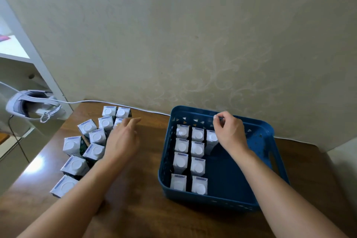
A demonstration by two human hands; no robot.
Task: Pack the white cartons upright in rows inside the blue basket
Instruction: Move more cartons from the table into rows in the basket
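The blue basket (262, 141) stands on the right of the table. Inside it, white cartons (197, 148) stand upright in two rows along its left side, and one more carton (211, 138) starts a third row at the far end. My right hand (229, 131) hovers just above and right of that carton, fingers curled with the thumb against them, holding nothing I can see. Several loose cartons (96, 137) stand clustered on the table to the left. My left hand (121, 139) reaches over that cluster with straight fingers, partly covering one carton (118, 122).
The brown wooden table (146, 208) ends at a patterned wall (193, 44) close behind the basket. A white headset (32, 107) with a cable (92, 101) lies on a shelf unit at the left. The basket's right half holds no cartons.
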